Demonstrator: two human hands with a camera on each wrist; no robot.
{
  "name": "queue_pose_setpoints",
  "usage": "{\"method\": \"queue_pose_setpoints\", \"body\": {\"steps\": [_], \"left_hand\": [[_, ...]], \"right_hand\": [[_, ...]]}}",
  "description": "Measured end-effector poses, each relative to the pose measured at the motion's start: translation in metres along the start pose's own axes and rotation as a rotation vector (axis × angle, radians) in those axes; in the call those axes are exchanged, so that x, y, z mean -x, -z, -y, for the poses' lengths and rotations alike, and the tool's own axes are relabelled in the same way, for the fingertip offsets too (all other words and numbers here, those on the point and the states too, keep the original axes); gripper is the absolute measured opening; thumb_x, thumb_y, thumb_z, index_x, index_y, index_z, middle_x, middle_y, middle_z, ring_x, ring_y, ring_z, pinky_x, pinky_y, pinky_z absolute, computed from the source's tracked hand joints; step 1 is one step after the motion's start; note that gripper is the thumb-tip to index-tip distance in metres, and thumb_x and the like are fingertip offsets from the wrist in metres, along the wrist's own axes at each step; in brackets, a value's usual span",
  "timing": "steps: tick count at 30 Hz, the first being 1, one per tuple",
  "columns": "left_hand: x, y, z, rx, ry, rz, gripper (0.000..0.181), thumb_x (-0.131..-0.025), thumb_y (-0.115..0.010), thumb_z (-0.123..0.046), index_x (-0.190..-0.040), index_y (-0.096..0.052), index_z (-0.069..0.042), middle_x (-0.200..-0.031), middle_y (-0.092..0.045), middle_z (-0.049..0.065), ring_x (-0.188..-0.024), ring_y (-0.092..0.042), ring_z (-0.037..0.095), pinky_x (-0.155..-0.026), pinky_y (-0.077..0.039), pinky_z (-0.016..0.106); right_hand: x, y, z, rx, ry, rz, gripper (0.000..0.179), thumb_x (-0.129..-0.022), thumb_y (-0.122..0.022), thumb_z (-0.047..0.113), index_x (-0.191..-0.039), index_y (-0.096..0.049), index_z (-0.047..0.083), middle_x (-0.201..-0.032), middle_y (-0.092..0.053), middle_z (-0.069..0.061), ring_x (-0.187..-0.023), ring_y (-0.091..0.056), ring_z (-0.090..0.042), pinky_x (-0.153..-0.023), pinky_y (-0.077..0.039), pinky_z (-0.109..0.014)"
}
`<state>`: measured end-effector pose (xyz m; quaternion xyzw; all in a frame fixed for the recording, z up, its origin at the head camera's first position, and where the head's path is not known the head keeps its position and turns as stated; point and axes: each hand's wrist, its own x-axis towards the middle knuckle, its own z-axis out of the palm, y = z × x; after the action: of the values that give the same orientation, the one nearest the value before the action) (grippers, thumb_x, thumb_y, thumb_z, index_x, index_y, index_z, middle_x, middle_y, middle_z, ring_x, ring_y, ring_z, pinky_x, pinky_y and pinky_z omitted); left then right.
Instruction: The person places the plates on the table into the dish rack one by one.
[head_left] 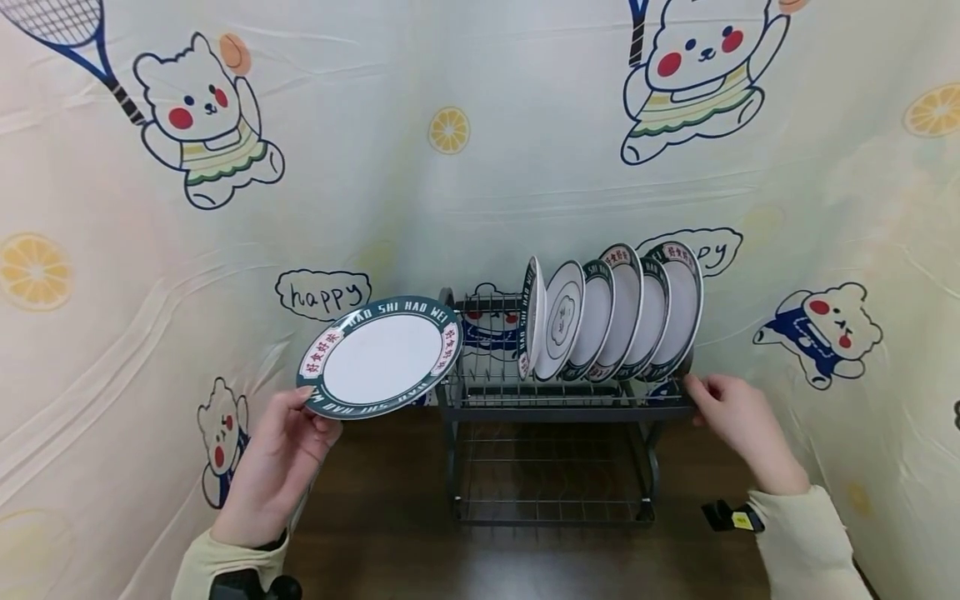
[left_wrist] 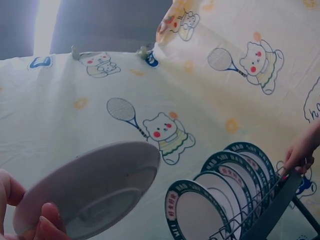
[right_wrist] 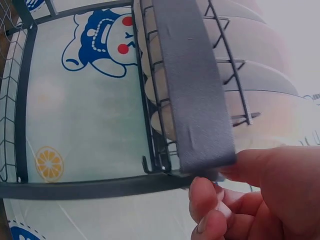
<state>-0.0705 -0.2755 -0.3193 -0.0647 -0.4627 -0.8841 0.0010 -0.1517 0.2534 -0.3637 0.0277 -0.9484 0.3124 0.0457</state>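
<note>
Left of the rack [head_left: 558, 408], the left hand [head_left: 273, 467] pinches a plate [head_left: 381, 357] by its near rim; the right hand [head_left: 738, 421] grips the rack's right end.

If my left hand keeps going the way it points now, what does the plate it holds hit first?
Probably the dish rack: the left hand aims its plate up and right at the rack's empty left end, though depth is unclear.

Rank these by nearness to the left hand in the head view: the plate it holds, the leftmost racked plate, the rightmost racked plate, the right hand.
1. Held plate, gripped by the left hand at its near rim.
2. Leftmost racked plate, mid-rack, standing on edge.
3. Rightmost racked plate, at the rack's right end.
4. Right hand, on the rack's right corner.
</note>
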Motion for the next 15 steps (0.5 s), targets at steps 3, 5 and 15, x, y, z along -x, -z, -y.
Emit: {"method": "queue_pose_setpoints", "body": {"steps": [3, 5, 15], "left_hand": [[-0.001, -0.002, 0.0, -0.018, 0.007, -0.009, 0.034, -0.112, -0.041, -0.022, -0.141, -0.03, -0.007, -0.102, -0.061, -0.002, -0.081, -0.056, 0.006, -0.073, -0.048, 0.016], [-0.002, -0.003, 0.001, -0.022, 0.012, -0.012, 0.034, -0.112, -0.042, -0.022, -0.14, -0.031, -0.007, -0.102, -0.061, -0.002, -0.08, -0.056, 0.006, -0.072, -0.048, 0.016], [-0.003, -0.014, 0.011, -0.123, 0.045, -0.039, 0.034, -0.111, -0.042, -0.023, -0.142, -0.038, -0.009, -0.103, -0.06, -0.003, -0.081, -0.053, 0.006, -0.071, -0.048, 0.017]], "right_hand": [[0.006, 0.005, 0.0, 0.006, -0.002, -0.024, 0.048, -0.113, -0.041, 0.036, -0.092, -0.068, 0.001, -0.071, -0.067, -0.002, -0.068, -0.057, -0.021, -0.06, -0.044, -0.035], [0.011, 0.009, 0.003, 0.008, -0.006, -0.045, 0.05, -0.113, -0.04, 0.037, -0.095, -0.068, 0.0, -0.07, -0.067, -0.002, -0.067, -0.057, -0.021, -0.058, -0.043, -0.035], [0.028, 0.019, 0.026, 0.035, 0.04, -0.227, 0.048, -0.111, -0.044, 0.038, -0.082, -0.067, 0.008, -0.065, -0.066, -0.002, -0.061, -0.051, -0.02, -0.051, -0.038, -0.032]]}}
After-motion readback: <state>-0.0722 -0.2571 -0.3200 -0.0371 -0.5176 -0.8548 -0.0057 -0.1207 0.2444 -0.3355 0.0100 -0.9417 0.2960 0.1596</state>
